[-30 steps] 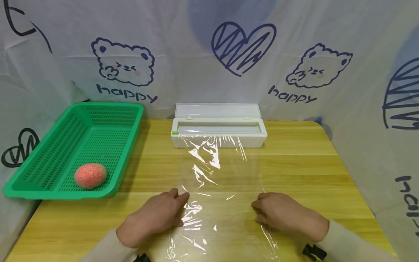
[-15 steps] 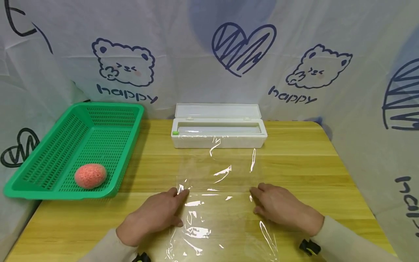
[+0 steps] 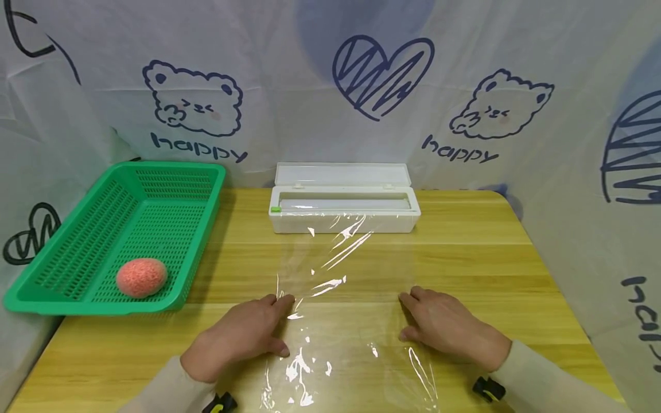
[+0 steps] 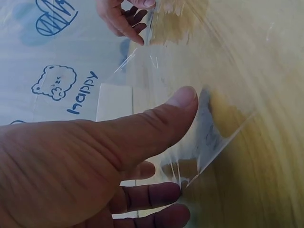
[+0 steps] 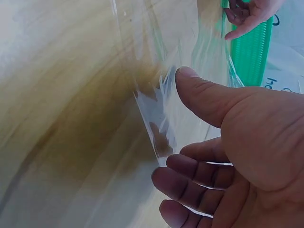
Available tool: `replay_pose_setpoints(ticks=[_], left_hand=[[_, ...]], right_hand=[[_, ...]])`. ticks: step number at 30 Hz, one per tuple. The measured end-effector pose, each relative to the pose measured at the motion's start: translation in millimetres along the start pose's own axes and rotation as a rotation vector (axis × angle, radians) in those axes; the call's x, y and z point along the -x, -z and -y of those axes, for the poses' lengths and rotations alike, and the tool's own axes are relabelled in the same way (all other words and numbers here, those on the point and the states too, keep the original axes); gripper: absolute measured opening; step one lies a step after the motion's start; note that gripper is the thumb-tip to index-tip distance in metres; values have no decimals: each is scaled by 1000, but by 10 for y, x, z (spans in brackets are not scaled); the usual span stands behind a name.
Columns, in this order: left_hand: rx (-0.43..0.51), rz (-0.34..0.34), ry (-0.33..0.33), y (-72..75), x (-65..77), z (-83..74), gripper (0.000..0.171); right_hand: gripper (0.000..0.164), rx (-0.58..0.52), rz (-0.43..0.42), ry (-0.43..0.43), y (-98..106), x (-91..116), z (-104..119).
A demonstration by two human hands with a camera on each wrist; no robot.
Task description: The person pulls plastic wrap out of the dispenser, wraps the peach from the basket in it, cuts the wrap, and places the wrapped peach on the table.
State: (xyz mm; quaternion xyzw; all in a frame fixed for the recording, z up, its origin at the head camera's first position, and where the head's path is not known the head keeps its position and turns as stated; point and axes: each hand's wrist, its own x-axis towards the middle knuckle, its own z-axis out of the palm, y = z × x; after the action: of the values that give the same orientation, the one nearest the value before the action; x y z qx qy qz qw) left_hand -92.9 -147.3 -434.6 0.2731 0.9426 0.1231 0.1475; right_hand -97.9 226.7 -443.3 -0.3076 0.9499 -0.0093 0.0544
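Note:
A clear sheet of cling film point(image 3: 356, 327) runs from the white dispenser box point(image 3: 346, 223) across the table toward me. At the film's left edge is my left hand point(image 3: 240, 332). In the left wrist view its thumb point(image 4: 180, 99) stands apart from the fingers, and a fingertip touches the film. My right hand point(image 3: 449, 327) is at the opposite edge. The right wrist view shows its thumb point(image 5: 192, 85) spread away from loosely bent fingers, with the film's edge against a fingertip. Inside the box, whose lid is up, lies a film roll point(image 3: 346, 204).
On the left stands a green perforated basket point(image 3: 98, 308) holding a pink, rough, egg-shaped thing point(image 3: 142, 278). A small green slider point(image 3: 276, 209) sits at the box's left front. Behind the wooden table point(image 3: 475, 241) hangs a printed cloth point(image 3: 294, 86).
My right hand has shifted slightly forward, away from me. My left hand has barely moved; its thumb and forefinger look slightly wider apart. Glints and creases on the film have changed.

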Motion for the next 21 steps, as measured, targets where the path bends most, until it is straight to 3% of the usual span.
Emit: replay_pose_setpoints(ticks=[21], left_hand=[[0,42,53,3,-54,-14,101]], right_hand=[[67,4,-5,7,-8,-41,18]])
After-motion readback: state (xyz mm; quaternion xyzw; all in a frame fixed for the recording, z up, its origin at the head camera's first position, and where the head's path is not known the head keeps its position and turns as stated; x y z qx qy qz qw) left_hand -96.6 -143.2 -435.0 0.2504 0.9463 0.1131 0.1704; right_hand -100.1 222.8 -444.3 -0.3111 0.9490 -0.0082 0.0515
